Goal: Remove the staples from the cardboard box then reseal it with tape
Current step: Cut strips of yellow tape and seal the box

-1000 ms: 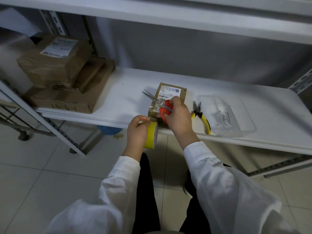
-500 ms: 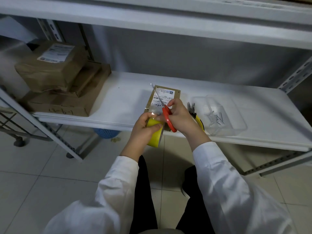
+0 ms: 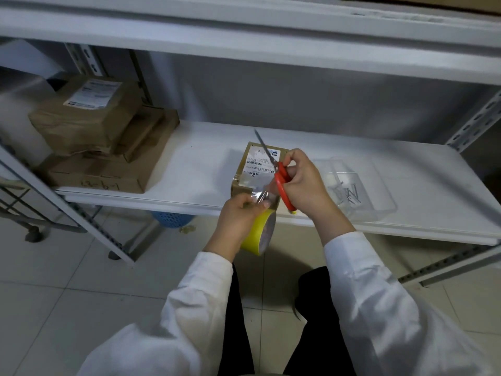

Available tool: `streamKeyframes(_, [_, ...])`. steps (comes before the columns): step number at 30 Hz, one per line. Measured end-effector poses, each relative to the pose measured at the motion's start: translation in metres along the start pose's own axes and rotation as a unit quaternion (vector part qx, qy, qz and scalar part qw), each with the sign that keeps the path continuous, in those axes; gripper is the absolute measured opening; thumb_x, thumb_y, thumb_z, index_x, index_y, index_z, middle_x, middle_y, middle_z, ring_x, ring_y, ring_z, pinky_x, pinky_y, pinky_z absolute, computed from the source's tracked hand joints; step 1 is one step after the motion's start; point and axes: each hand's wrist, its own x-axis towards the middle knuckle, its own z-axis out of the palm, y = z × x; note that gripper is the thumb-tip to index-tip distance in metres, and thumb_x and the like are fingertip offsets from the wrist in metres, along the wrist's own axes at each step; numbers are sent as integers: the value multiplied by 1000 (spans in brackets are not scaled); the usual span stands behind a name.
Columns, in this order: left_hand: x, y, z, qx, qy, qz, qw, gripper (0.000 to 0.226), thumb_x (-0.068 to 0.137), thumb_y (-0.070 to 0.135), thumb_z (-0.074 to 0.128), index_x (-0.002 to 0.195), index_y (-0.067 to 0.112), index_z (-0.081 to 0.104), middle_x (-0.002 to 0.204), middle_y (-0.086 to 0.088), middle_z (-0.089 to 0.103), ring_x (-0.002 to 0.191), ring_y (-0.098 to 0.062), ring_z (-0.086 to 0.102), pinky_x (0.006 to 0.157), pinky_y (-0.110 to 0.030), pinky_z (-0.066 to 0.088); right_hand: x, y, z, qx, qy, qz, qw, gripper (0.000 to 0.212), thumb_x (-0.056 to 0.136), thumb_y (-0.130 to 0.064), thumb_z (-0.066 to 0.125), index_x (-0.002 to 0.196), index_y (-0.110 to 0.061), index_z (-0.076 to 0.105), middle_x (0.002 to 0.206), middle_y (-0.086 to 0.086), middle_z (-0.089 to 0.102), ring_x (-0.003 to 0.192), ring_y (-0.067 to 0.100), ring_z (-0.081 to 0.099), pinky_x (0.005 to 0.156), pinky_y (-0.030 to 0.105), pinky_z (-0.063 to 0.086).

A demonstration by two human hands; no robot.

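While the left hand [image 3: 238, 215] grips the yellow tape roll [image 3: 260, 232], the right hand [image 3: 305, 183] holds red-handled scissors [image 3: 280, 179], blades pointing upward over the cardboard box [image 3: 244, 169].

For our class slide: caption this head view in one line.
Resealing: the right hand holds scissors near the box; the left hand grips the tape roll.
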Motion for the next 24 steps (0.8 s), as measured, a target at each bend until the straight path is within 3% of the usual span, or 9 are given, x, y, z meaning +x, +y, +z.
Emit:
streamKeyframes(4, [-1,6,1,-11,-29,31,999,11,85,24,66,76,23,60,84,4,63,78,-12,59,76,-29,49,7,0,-14,39,-2,9,999,51,67,1,80,80,-24,37,81,12,68,73,21,67,68,36,55])
streamKeyframes(8, [-3,3,3,-63,-87,14,994,10,86,16,65,93,22,62,93,3,61,85,-14,59,76,-27,48,10,-1,-25,72,-18,7,997,48,70,8,75,86,-16,36,68,0,62,51,-2,60,55,17,50])
streamKeyframes(12, [2,-3,7,-8,-24,-22,999,6,84,18,68,88,16,65,83,-3,63,74,-16,64,77,-34,54,13,7,-19,41,-17,6,999,51,68,7,77,78,-22,35,72,4,65,67,14,64,60,29,53])
streamKeyframes(15, [3,-6,11,32,-18,-26,999,11,86,22,66,91,13,65,86,-6,63,82,-27,62,85,-41,53,18,14,-14,15,-6,12,1000,52,69,4,77,77,-23,34,75,2,66,70,14,63,54,18,48])
streamKeyframes(18, [7,-7,15,59,10,-2,998,15,88,23,63,74,19,57,73,5,56,80,-21,56,81,-34,48,25,25,-12,22,4,34,999,51,69,1,78,77,-23,34,72,1,66,65,14,63,63,22,50])
streamKeyframes(21, [12,-10,19,52,35,-3,998,18,92,25,56,89,9,64,81,1,56,83,-17,52,75,-24,37,32,35,-8,20,1,48,999,50,70,0,78,78,-24,35,71,0,66,62,12,64,71,32,52])
streamKeyframes(24, [16,-15,24,63,57,-5,996,24,94,23,53,98,3,65,91,-6,60,87,-22,53,76,-25,37,37,40,-5,17,-3,45,999,47,73,2,74,78,-23,35,68,-5,64,56,2,61,65,25,51])
